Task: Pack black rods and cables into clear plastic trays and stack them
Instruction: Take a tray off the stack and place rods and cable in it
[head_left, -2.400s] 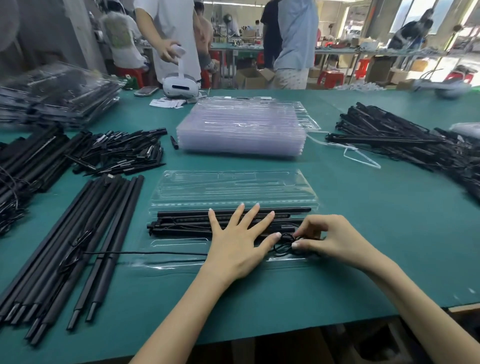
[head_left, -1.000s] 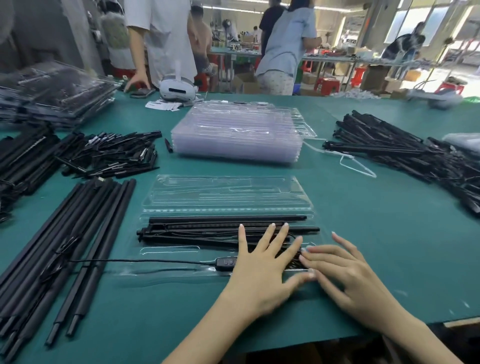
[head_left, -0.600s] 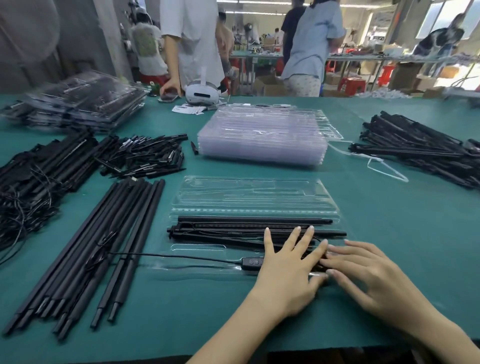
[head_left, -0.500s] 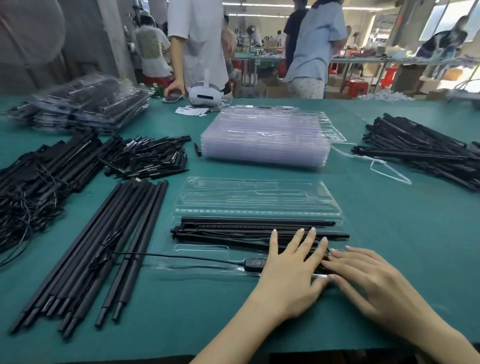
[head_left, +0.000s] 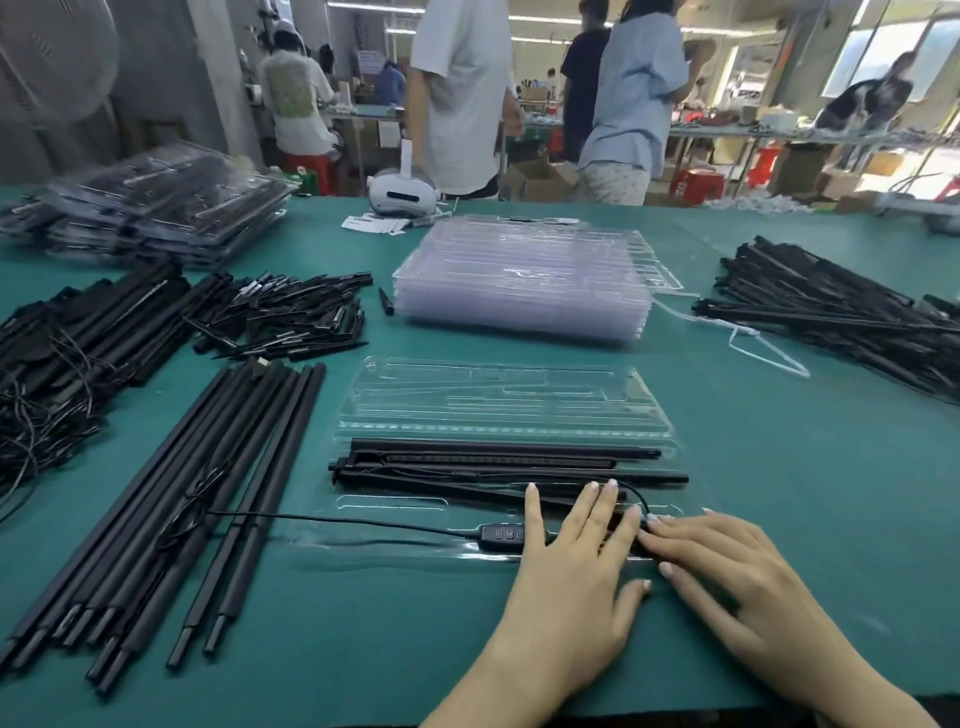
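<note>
A clear plastic tray (head_left: 498, 400) lies open in front of me on the green table. Black rods (head_left: 498, 460) fill its near half. A black cable with an inline switch (head_left: 506, 534) runs along the tray's front edge and trails left onto the table. My left hand (head_left: 576, 566) lies flat, fingers spread, pressing on the tray's right front part beside the switch. My right hand (head_left: 727, 577) rests flat next to it, fingertips on the coiled cable, which is mostly hidden under both hands.
A stack of empty clear trays (head_left: 524, 275) stands behind. Long black rods (head_left: 171, 504) lie at the left, with short black parts (head_left: 291, 317) and cabled rods (head_left: 62, 353) beyond. Packed trays (head_left: 150, 208) are far left, another rod pile (head_left: 841, 317) right. People stand behind the table.
My right hand went from pinching the cable coil to lying flat on it. Both hands have stayed pressing on the tray's right front; the inline switch now lies in the tray.
</note>
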